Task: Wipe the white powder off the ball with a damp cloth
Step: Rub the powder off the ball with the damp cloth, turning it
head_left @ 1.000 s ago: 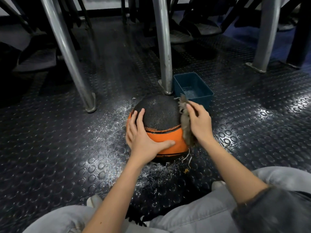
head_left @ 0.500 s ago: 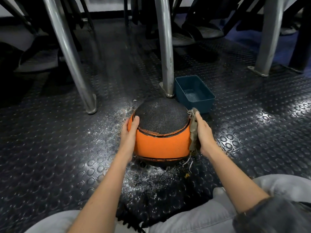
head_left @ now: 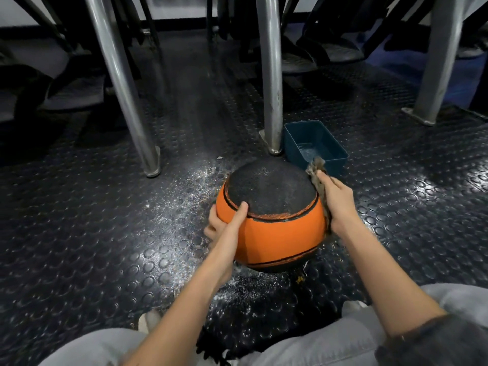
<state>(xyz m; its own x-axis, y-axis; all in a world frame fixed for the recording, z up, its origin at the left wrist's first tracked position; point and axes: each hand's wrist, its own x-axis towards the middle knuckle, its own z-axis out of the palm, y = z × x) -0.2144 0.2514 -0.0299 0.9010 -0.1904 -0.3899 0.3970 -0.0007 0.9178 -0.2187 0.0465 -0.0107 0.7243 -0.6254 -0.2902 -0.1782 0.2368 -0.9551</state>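
Blue tub (head_left: 333, 165) holds shallow water, just behind the ball (head_left: 274, 207). The pebbled orange-and-black ball sits on the studded floor (head_left: 105, 233), powder (head_left: 190, 191) scattered around it. Left hand (head_left: 224, 225) grips its left side, thumb on top; right hand (head_left: 338, 204) clamps a frayed cloth (head_left: 315, 167) against its right.

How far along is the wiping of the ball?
Done: on the ball, the near orange side and most of the black top look clean. In hand: the right hand holds the cloth against its right side while the left hand grips the left. Left: faint specks on the top; the far side and underside are hidden. Powder lies on the floor.
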